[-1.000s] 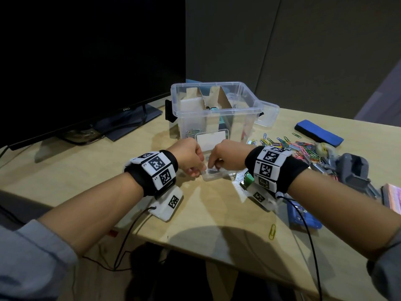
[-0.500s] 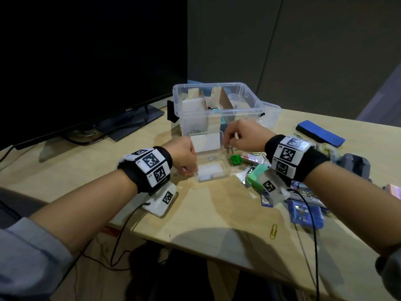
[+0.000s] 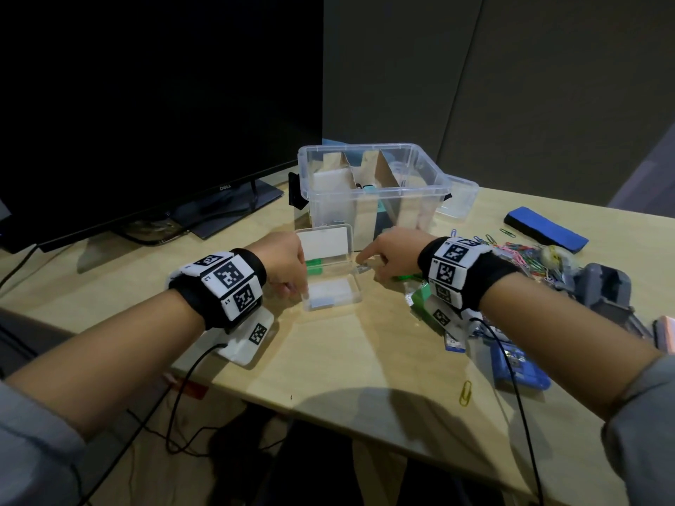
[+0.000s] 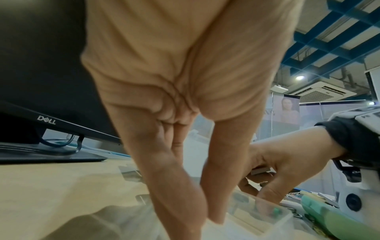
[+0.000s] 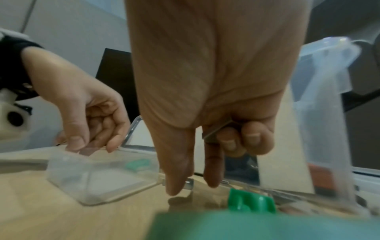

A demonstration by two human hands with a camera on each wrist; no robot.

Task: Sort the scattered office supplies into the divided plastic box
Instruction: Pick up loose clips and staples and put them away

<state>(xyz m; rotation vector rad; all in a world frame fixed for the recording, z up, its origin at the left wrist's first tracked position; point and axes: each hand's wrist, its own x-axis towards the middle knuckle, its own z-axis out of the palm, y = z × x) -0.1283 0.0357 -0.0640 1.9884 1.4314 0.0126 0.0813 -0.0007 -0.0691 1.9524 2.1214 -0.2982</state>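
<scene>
A small clear hinged case (image 3: 334, 290) lies open in front of the divided plastic box (image 3: 372, 166), its lid standing up. A green piece (image 3: 314, 267) lies inside the case. My left hand (image 3: 301, 292) pinches the case's near-left corner between thumb and finger. My right hand (image 3: 365, 266) is at the case's right edge, thumb and forefinger pointing down at a small silvery piece (image 5: 189, 182). Its curled fingers hold a silvery metal strip (image 5: 216, 131). Another green piece (image 5: 251, 203) lies on the table just under that hand.
A heap of coloured paper clips (image 3: 511, 250), a blue eraser (image 3: 544, 228), a grey stapler (image 3: 602, 286) and a blue box (image 3: 518, 367) lie to the right. A lone yellow clip (image 3: 465, 392) lies near the front edge. A monitor (image 3: 146, 104) stands at the left.
Both hands held the shut case a second ago. It stands open now, my right hand has come back down to its right edge, and a green piece shows inside it.
</scene>
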